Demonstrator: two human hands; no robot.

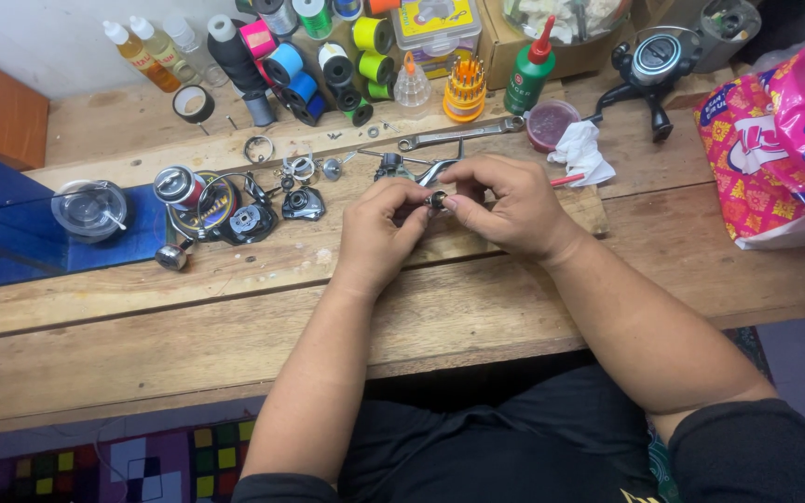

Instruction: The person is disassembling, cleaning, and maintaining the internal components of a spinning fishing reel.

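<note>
1. Fingers (421, 207) of both hands pinch a small round dark metal reel part (437, 199) between them, just above the worn wooden surface (235, 317).
2. Left hand (379, 233) grips from the left; right hand (505, 207) from the right.
3. Dismantled black reel pieces (249, 222) lie to the left; a steel spanner (463, 133) lies behind.

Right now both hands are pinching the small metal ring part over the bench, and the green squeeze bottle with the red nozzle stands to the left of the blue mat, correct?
Not quite. Both hands, left hand and right hand, do pinch the small metal ring part, but the green squeeze bottle stands at the back of the bench, far to the right of the blue mat. The head view shows this.
</note>
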